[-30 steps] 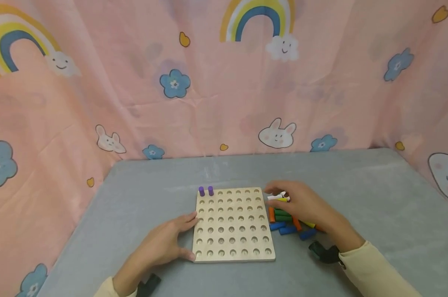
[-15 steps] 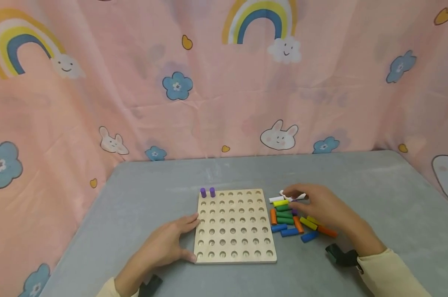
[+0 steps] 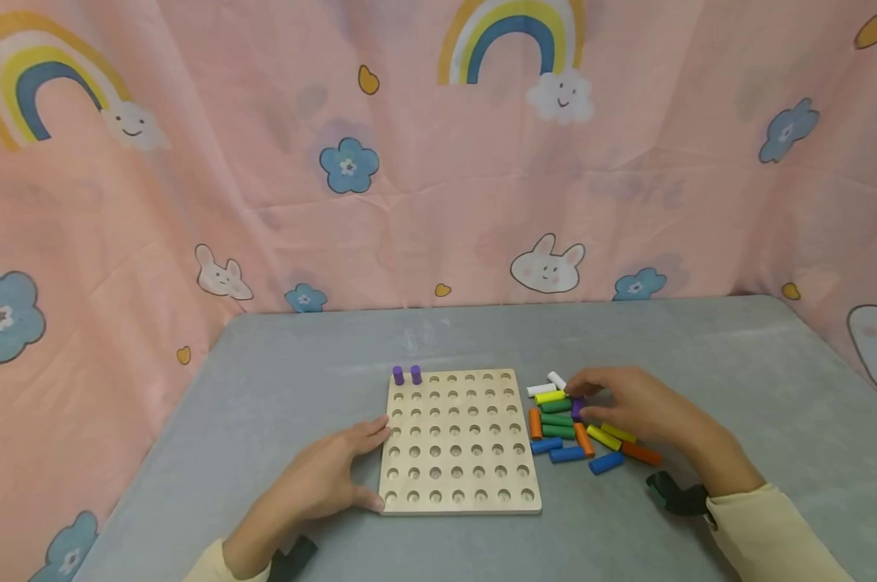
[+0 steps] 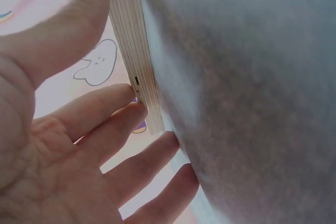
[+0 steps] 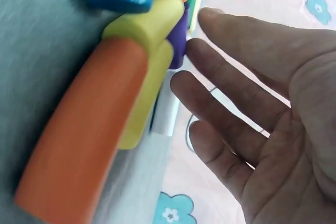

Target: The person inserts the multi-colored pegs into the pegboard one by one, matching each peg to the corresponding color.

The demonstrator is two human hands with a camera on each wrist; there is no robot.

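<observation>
A pale wooden board with rows of round holes lies flat on the table. Two purple pegs, one in the corner hole and one beside it, stand at its far left. My left hand rests along the board's left side, thumb at the near corner; in the left wrist view its fingertips meet the layered edge. My right hand is low over the loose pegs. Its fingertips are right at a lying purple peg, fingers spread and extended, nothing gripped.
Right of the board lie loose pegs: green, blue, orange, yellow and white. A pink patterned curtain hangs behind the grey table.
My right hand has drawn back rightward from the white pegs and come down by the purple peg. A white peg now lies behind the pile. My left hand stays at the board.
</observation>
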